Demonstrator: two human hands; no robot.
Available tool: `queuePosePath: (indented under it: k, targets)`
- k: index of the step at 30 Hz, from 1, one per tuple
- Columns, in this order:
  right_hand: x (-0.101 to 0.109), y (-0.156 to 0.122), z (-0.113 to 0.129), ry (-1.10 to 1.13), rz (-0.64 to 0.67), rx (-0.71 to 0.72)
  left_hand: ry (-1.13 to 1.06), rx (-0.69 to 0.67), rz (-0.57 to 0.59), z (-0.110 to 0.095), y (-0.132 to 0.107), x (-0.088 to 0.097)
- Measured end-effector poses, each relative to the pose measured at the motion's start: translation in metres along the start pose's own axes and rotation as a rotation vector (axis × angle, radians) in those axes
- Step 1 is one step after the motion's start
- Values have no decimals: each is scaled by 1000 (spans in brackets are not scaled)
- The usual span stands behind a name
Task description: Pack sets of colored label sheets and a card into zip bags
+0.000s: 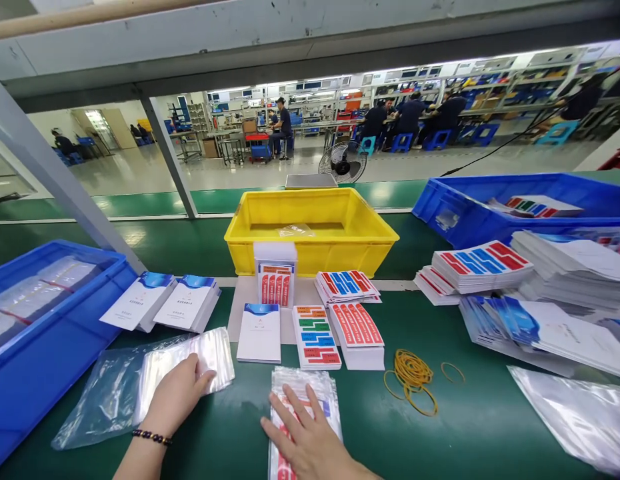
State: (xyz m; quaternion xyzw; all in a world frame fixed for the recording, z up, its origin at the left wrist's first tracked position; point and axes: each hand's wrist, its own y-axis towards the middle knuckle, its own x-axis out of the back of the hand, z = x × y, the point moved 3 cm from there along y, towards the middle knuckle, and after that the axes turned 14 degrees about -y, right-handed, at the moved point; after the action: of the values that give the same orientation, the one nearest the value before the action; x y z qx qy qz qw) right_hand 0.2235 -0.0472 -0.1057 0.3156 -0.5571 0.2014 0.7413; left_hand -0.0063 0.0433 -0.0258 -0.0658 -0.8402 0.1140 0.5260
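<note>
My left hand [176,395] rests on a stack of clear zip bags [190,367] at the lower left of the green table, its fingers curled over the top bag. My right hand [305,437] lies flat, fingers spread, on a filled clear bag [303,390] that shows red and blue sticker sheets inside. Just beyond stand small piles: a white booklet with a blue top [260,332], multicolour sticker sheets [316,337] and red sticker sheets [357,327].
A yellow bin [310,250] stands behind the piles. Blue crates sit at the left [50,347] and far right [520,183]. Rubber bands [413,377] lie right of the piles. More booklets [545,330] and sticker stacks [477,261] fill the right. People work in the background.
</note>
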Motion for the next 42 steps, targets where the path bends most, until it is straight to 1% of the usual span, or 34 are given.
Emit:
queuePosePath:
  k: [2,4,5,7,9,11,13,14,15,16,17,19,21,24,26,28,31,34,38,42]
  targets:
    - [2,0,-3,-18,83,41,3,13,34,5,5,-1]
    - [10,0,-4,-15,118,76,6,20,43,7,7,0]
    - [16,1,-5,1,102,81,7,16,37,5,6,2]
    - [33,3,-5,71,17,49,-15,-26,23,-3,1,6]
    - [52,7,-6,201,-82,-61,-83,-104,30,-17,-9,6]
    - [65,13,-9,408,-124,-242,-171,-206,63,-37,-23,0]
    - [68,21,-11,651,-77,-407,-213,-305,94,-59,-35,-12]
    - [66,24,-12,731,-37,-465,-219,-353,116,-69,-40,-19]
    - [63,27,-14,755,-4,-503,-224,-386,132,-78,-44,-26]
    - [60,29,-15,718,8,-520,-239,-410,150,-86,-45,-33]
    - [58,30,-17,632,-8,-516,-273,-423,167,-93,-46,-39]
    - [55,28,-20,398,-83,-452,-405,-414,208,-102,-42,-49]
    - [52,25,-20,216,-138,-355,-623,-369,248,-107,-36,-56]
    - [50,20,-20,78,-162,-281,-939,-261,272,-108,-26,-66]
    - [54,19,-19,72,-180,-277,-1029,-206,272,-107,-23,-72]
    - [61,21,-18,137,-189,-304,-1049,-190,275,-106,-21,-76]
    - [70,23,-20,291,-146,-432,-1034,-221,243,-104,-22,-77]
    - [71,25,-26,367,-96,-555,-938,-285,216,-105,-25,-77]
    - [67,25,-32,396,-80,-565,-871,-330,237,-106,-27,-79]
    - [69,24,-31,410,-41,-552,-941,-322,314,-104,-27,-81]
